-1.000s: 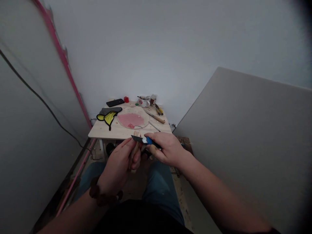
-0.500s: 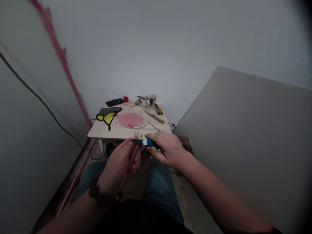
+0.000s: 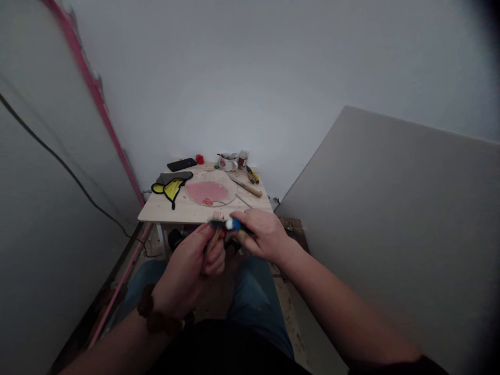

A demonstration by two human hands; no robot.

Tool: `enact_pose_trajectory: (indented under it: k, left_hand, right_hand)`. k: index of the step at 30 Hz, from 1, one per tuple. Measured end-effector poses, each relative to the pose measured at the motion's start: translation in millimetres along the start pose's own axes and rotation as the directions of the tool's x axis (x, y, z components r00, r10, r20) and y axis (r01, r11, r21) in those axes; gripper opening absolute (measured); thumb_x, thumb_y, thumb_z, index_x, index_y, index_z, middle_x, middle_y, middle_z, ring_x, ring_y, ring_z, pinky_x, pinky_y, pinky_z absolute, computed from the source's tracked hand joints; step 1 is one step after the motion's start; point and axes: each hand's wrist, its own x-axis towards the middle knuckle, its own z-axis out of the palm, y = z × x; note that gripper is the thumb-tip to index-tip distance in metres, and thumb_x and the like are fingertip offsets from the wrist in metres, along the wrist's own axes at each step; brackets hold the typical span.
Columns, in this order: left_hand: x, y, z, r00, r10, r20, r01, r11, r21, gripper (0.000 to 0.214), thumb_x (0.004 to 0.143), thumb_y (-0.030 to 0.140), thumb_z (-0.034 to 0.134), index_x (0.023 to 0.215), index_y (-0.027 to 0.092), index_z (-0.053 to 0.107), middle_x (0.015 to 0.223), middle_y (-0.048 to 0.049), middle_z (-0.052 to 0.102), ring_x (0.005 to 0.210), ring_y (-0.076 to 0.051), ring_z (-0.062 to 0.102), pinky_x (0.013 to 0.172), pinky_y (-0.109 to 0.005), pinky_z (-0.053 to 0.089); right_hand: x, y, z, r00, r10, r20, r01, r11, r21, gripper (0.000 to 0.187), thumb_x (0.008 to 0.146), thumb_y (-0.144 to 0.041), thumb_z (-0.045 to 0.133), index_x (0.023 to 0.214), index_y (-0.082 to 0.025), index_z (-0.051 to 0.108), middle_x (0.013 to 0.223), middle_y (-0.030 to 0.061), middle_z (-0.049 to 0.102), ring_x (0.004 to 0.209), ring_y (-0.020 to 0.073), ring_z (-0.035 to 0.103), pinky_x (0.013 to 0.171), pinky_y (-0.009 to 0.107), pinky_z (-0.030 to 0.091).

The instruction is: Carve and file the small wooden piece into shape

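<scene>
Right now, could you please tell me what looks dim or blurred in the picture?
Head view: dim light, upper right corner near black; head view: the blade by the left hand blurred, likely by motion; head view: the pipe soft at its upper end.

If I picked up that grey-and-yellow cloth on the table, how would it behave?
The grey-and-yellow cloth would probably droop, since it looks thin and seems folded over. It is likely light, given that thinness. Lying low on the table, it seems unlikely to roll.
</scene>
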Motion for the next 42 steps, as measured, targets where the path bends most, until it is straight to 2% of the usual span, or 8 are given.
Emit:
enact_pose_trajectory:
  k: [3, 5, 10, 15, 34, 38, 40, 42]
  left_hand:
    - [-11.4, 1.0, 2.0, 1.000, -0.012, 0.005, 0.012, 1.000, 0.024, 0.040, 0.107, 0.053, 0.083, 0.093, 0.019, 0.068, 0.054, 0.0081, 0.046, 0.046, -0.006, 0.030, 0.047, -0.019, 0.031]
    - [-9.8, 1.5, -1.8, 1.000, -0.022, 0.021, 0.023, 1.000, -0.018, 0.039, 0.108, 0.052, 0.081, 0.093, 0.018, 0.070, 0.055, 0.0081, 0.046, 0.045, -0.006, 0.029, 0.047, -0.019, 0.031]
    - [15.0, -1.1, -19.7, 0.998, -0.052, 0.042, 0.058, 0.985, -0.166, 0.035, 0.114, 0.044, 0.073, 0.091, 0.018, 0.069, 0.057, 0.0093, 0.041, 0.045, -0.006, 0.023, 0.045, -0.019, 0.030]
    - [21.5, -6.6, -26.1, 0.997, -0.039, 0.064, 0.049, 0.983, -0.176, 0.041, 0.116, 0.045, 0.069, 0.086, 0.017, 0.068, 0.058, 0.0092, 0.038, 0.046, -0.006, 0.023, 0.046, -0.019, 0.032]
    - [21.5, -0.9, -16.9, 0.995, -0.075, 0.063, 0.088, 0.971, -0.224, 0.041, 0.116, 0.039, 0.070, 0.083, 0.019, 0.056, 0.063, 0.0106, 0.033, 0.047, -0.005, 0.016, 0.045, -0.016, 0.027]
    - [2.7, 5.3, -9.1, 0.994, -0.071, 0.085, 0.084, 0.984, -0.160, 0.040, 0.113, 0.047, 0.075, 0.087, 0.019, 0.063, 0.055, 0.0117, 0.032, 0.045, -0.006, 0.015, 0.045, -0.018, 0.027]
    - [-6.8, 11.0, -7.8, 0.996, -0.045, 0.075, 0.053, 0.992, -0.113, 0.043, 0.112, 0.054, 0.074, 0.088, 0.020, 0.065, 0.052, 0.0110, 0.034, 0.044, -0.006, 0.018, 0.046, -0.019, 0.032]
    - [-8.6, 15.9, -10.0, 0.999, -0.012, 0.041, 0.014, 0.998, -0.068, 0.043, 0.109, 0.053, 0.079, 0.088, 0.019, 0.065, 0.054, 0.0101, 0.038, 0.045, -0.006, 0.021, 0.047, -0.019, 0.031]
  right_hand:
    - [-1.3, 44.8, -8.8, 0.918, 0.364, -0.155, -0.363, 0.931, 0.038, 0.044, 0.116, -0.056, 0.055, 0.134, -0.027, 0.085, 0.109, 0.0109, 0.088, 0.103, 0.0334, 0.080, 0.092, 0.046, 0.065]
    - [-2.9, 59.5, -15.8, 0.873, 0.433, -0.225, -0.423, 0.901, 0.094, 0.050, 0.116, -0.058, 0.053, 0.136, -0.025, 0.084, 0.114, 0.0123, 0.089, 0.109, 0.0348, 0.081, 0.098, 0.048, 0.065]
    - [-1.4, 8.4, -17.4, 0.995, 0.090, -0.029, -0.086, 0.989, 0.123, 0.044, 0.119, -0.051, 0.056, 0.145, -0.023, 0.078, 0.128, 0.0132, 0.087, 0.115, 0.0318, 0.082, 0.101, 0.043, 0.064]
    - [9.8, -42.2, -13.2, 0.985, -0.086, 0.146, 0.079, 0.995, 0.052, 0.041, 0.121, -0.047, 0.055, 0.146, -0.020, 0.073, 0.114, 0.0130, 0.086, 0.101, 0.0303, 0.080, 0.090, 0.041, 0.061]
    - [10.4, -18.4, 5.8, 0.981, -0.190, 0.041, 0.191, 0.981, -0.031, 0.042, 0.119, -0.050, 0.061, 0.149, -0.022, 0.073, 0.103, 0.0099, 0.080, 0.091, 0.0270, 0.073, 0.081, 0.039, 0.057]
    - [6.6, 25.5, -0.7, 0.989, 0.147, -0.033, -0.146, 0.988, 0.042, 0.042, 0.114, -0.058, 0.065, 0.137, -0.027, 0.082, 0.101, 0.0105, 0.084, 0.093, 0.0313, 0.076, 0.086, 0.044, 0.061]
    - [4.8, 56.6, -13.0, 0.891, 0.422, -0.167, -0.408, 0.906, 0.113, 0.046, 0.113, -0.065, 0.060, 0.126, -0.029, 0.085, 0.094, 0.0097, 0.084, 0.089, 0.0330, 0.075, 0.081, 0.046, 0.063]
    - [3.3, 77.1, -24.0, 0.811, 0.522, -0.265, -0.476, 0.851, 0.220, 0.054, 0.113, -0.069, 0.055, 0.124, -0.026, 0.085, 0.099, 0.0104, 0.085, 0.085, 0.0306, 0.075, 0.079, 0.044, 0.063]
